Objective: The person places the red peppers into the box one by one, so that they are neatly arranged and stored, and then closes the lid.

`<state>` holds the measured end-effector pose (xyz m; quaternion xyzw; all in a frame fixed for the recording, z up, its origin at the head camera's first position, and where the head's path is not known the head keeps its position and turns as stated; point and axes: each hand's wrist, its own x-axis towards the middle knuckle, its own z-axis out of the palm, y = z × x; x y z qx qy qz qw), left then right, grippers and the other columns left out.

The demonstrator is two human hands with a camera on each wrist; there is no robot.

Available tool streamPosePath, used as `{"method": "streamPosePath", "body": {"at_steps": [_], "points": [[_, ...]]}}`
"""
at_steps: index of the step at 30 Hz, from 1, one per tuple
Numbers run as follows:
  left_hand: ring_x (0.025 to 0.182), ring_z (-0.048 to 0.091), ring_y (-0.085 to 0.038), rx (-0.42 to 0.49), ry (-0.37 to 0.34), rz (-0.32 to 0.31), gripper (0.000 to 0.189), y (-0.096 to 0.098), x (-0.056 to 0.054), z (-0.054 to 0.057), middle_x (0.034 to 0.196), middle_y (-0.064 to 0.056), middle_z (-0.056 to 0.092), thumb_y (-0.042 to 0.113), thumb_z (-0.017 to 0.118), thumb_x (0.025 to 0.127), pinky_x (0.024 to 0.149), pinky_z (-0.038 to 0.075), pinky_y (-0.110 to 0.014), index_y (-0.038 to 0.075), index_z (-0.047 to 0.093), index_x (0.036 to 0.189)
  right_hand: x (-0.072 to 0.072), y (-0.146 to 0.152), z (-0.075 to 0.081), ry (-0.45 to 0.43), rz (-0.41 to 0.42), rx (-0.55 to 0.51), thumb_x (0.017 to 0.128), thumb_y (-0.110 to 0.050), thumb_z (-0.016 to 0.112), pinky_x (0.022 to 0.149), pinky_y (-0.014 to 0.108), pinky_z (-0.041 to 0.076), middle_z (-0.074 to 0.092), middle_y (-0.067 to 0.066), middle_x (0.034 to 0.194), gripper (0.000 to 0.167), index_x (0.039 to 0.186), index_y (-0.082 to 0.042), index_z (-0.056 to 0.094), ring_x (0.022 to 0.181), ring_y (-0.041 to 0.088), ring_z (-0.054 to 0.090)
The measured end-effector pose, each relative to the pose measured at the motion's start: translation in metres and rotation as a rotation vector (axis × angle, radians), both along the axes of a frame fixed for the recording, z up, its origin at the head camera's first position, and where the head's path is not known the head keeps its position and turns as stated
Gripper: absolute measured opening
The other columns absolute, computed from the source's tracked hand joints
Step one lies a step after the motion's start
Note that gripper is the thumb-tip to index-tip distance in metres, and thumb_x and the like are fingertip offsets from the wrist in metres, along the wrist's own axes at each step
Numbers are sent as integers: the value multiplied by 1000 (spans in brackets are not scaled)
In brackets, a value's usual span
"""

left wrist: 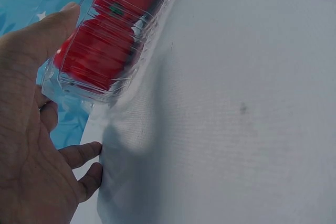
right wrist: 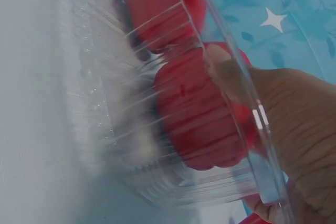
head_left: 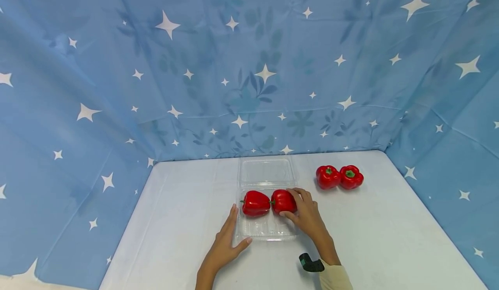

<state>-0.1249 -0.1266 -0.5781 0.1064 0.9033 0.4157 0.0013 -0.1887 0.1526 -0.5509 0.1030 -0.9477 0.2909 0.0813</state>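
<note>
Red pepper [head_left: 282, 202] sits in right hand's [head_left: 309, 217] grip, left hand [head_left: 223, 246] spread beside tray [head_left: 259, 229].

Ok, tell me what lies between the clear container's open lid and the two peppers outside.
Only bare white tabletop lies between the open lid and the closer red pepper of that pair; the head view shows this.

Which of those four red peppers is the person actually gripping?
The right-side pepper inside the clear container; the right hand grips it. Neither hand holds its neighbour, and the other two sit outside on the white table.
</note>
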Motion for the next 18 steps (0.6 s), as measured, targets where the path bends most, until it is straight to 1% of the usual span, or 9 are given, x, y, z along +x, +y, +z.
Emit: {"method": "streamPosePath", "body": {"at_steps": [5, 8, 10, 14, 18], "points": [[147, 27, -35, 2, -16, 2, 94, 0, 0, 0, 164, -1, 17, 51, 67, 86, 99, 29, -79, 24, 13, 158, -1, 5, 4, 10, 3, -72, 78, -37, 82, 98, 57, 48, 49, 15, 140, 75, 141, -13, 48, 130, 33, 45], [148, 27, -34, 3, -24, 9, 94, 1, 1, 1, 164, -1, 17, 52, 66, 86, 99, 28, -80, 24, 12, 158, -1, 10, 7, 20, -3, -111, 81, -36, 79, 97, 55, 50, 50, 15, 140, 71, 140, -12, 49, 130, 34, 47], [147, 27, -35, 4, -15, 10, 95, 1, 2, 1, 164, -1, 17, 51, 67, 86, 98, 28, -80, 24, 12, 158, -2, 14, 8, 31, -18, -129, 83, -34, 77, 97, 55, 49, 51, 15, 139, 67, 140, -12, 49, 129, 35, 48], [147, 27, -35, 6, -5, 8, 95, 1, 1, 0, 164, -1, 17, 51, 67, 86, 98, 29, -80, 24, 12, 159, -3, 24, 11, 85, -90, -149, 86, -28, 75, 95, 54, 51, 55, 15, 134, 58, 137, -11, 52, 121, 34, 55], [148, 27, -34, 7, 0, 3, 95, 2, 2, 1, 164, -2, 17, 50, 67, 86, 100, 30, -78, 22, 13, 158, -4, 36, 11, 177, -205, -170, 87, -21, 74, 89, 53, 55, 59, 16, 126, 47, 130, -8, 58, 114, 33, 59]]}}
